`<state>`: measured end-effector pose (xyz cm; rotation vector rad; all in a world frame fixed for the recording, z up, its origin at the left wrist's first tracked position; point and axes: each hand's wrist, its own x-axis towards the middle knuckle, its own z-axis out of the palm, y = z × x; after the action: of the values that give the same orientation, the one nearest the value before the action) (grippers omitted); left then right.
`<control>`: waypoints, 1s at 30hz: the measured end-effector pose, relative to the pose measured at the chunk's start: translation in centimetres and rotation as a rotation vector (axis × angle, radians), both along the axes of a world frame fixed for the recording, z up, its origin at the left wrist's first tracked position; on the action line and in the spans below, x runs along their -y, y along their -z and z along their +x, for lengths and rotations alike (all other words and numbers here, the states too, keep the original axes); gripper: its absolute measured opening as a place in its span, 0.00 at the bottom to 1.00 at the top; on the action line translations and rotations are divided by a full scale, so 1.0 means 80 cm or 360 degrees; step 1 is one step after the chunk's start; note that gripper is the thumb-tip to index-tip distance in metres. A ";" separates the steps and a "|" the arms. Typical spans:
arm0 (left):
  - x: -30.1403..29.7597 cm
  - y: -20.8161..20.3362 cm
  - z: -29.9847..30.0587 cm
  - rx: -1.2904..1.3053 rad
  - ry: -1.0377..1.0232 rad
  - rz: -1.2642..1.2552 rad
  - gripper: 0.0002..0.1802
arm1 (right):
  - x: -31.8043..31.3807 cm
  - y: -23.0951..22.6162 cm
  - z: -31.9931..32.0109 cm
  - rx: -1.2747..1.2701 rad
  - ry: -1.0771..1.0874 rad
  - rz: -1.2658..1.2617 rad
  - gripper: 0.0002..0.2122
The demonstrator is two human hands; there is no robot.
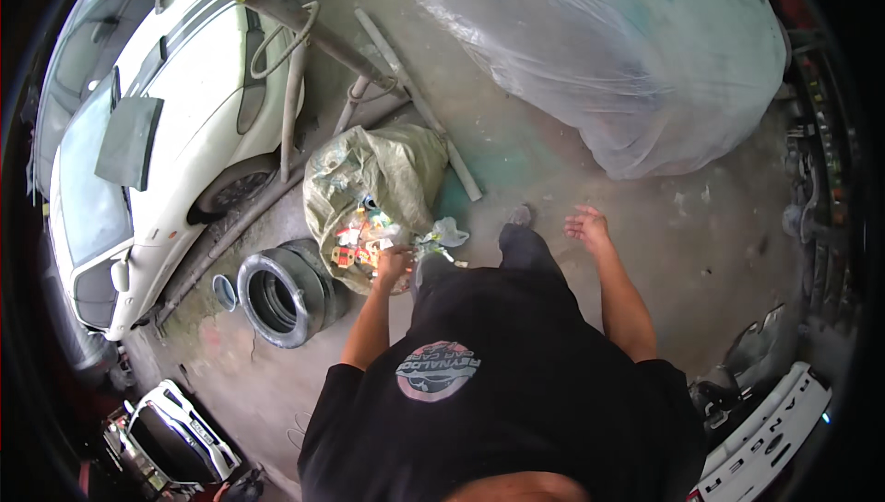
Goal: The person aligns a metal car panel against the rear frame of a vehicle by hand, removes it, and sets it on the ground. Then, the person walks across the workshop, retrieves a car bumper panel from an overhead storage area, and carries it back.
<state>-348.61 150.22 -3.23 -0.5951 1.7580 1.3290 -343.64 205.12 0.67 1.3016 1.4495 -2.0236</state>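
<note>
Sack (387, 170), olive, crumpled, brimming with colourful litter; left hand (395, 267) grips its rim, right hand (588, 225) spread.

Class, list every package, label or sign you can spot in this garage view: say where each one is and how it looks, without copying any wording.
Sack: olive-green woven bag on the floor ahead, open, full of small wrappers.
Wrappers: red, yellow and white packets at the sack's mouth, by the left hand.
Shirt emblem: round grey and red print on the black shirt.
White panel: lower right, long, with dark lettering.
</note>
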 end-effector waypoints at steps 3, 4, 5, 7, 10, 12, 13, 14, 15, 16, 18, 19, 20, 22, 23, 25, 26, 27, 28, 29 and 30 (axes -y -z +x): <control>-0.085 -0.006 -0.059 -0.0156 0.0044 0.0076 0.18 | -0.066 -0.020 -0.055 -0.0137 0.0213 0.0035 0.22; -0.107 -0.009 -0.080 -0.0290 0.0184 0.0048 0.18 | -0.075 -0.031 -0.086 -0.0143 0.0194 0.0023 0.22; -0.135 -0.028 -0.100 -0.0284 0.0180 0.0049 0.18 | -0.083 -0.041 -0.112 -0.0190 0.0221 -0.0034 0.22; -0.196 -0.090 -0.164 -0.0149 0.0168 -0.0032 0.17 | -0.092 -0.044 -0.170 -0.0255 0.0249 -0.0075 0.22; -0.184 -0.028 -0.223 -0.0481 0.0363 -0.0182 0.19 | -0.053 -0.053 -0.300 -0.0309 -0.0125 -0.0291 0.22; -0.193 -0.004 -0.276 -0.0568 0.0305 -0.0197 0.19 | -0.019 -0.063 -0.383 -0.0336 -0.0360 -0.0346 0.23; -0.201 -0.002 -0.313 -0.0355 0.0166 -0.0172 0.18 | -0.006 -0.063 -0.425 -0.0349 -0.0487 -0.0341 0.23; -0.205 0.006 -0.359 -0.0156 0.0024 -0.0148 0.18 | 0.006 -0.060 -0.471 -0.0367 -0.0517 -0.0322 0.23; -0.214 0.015 -0.407 -0.0178 -0.0006 -0.0129 0.18 | 0.017 -0.058 -0.512 -0.0401 -0.0671 -0.0335 0.23; -0.213 0.032 -0.452 -0.0314 0.0047 -0.0255 0.19 | 0.033 -0.051 -0.552 -0.0432 -0.0837 -0.0363 0.22; -0.222 0.050 -0.563 -0.0618 0.0135 -0.0477 0.19 | 0.043 -0.029 -0.636 -0.0417 -0.0993 -0.0224 0.22; -0.226 0.046 -0.631 -0.0695 0.0372 -0.0545 0.19 | 0.040 -0.010 -0.670 -0.0354 -0.1102 -0.0124 0.23; -0.237 0.041 -0.667 -0.0676 0.0335 -0.0517 0.19 | 0.026 0.013 -0.680 -0.0230 -0.1046 -0.0096 0.22; -0.247 0.015 -0.814 -0.0989 0.0202 -0.0464 0.19 | 0.010 0.023 -0.790 -0.0073 -0.1082 0.0074 0.22; -0.257 -0.007 -0.873 -0.1063 0.0195 -0.0429 0.18 | -0.004 0.022 -0.820 0.0072 -0.1111 0.0204 0.22; -0.270 -0.058 -0.972 -0.1141 0.0210 -0.0405 0.18 | -0.042 0.023 -0.891 0.0002 -0.1100 0.0361 0.23; -0.268 -0.074 -1.019 -0.1223 0.0186 -0.0389 0.18 | -0.044 0.012 -0.937 0.0002 -0.1068 0.0388 0.23; -0.262 -0.088 -1.067 -0.1311 0.0168 -0.0369 0.18 | -0.045 0.001 -0.984 0.0000 -0.1029 0.0417 0.23; -0.256 -0.098 -1.110 -0.1321 0.0182 -0.0383 0.18 | -0.047 -0.004 -1.030 -0.0014 -0.1019 0.0403 0.23; -0.251 -0.102 -1.148 -0.1306 0.0148 -0.0397 0.17 | -0.049 -0.003 -1.075 -0.0047 -0.0973 0.0370 0.23; -0.245 -0.105 -1.183 -0.1286 0.0116 -0.0413 0.17 | -0.048 0.001 -1.118 -0.0075 -0.0925 0.0332 0.23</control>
<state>-443.27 169.82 5.21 -0.1066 2.5988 1.4005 -433.08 208.95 0.56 0.7695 1.8355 -1.5579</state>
